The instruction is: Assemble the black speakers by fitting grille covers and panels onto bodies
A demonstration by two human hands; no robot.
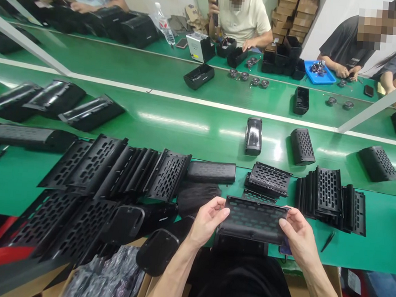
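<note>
A black perforated speaker grille [256,220] is held up near the table's front edge, one end in each hand. My left hand [210,215] pinches its left end between thumb and fingers. At the opposite end, my right hand [296,227] grips with the thumb on top. Just below the grille sits a black housing [240,245], partly covered by it. Behind it lies a small stack of similar grilles [269,178]. Many more grilles [167,175] lean in rows to the left, beside a black cloth-like piece [197,198].
On the right stands another row of grilles [329,189], with a thin black tool [328,241] nearby. Speaker housings [302,147] sit on the green conveyor [186,125]. White metal posts [384,102] rise over it. Several people sit across. A box of plastic-wrapped parts [107,278] is below left.
</note>
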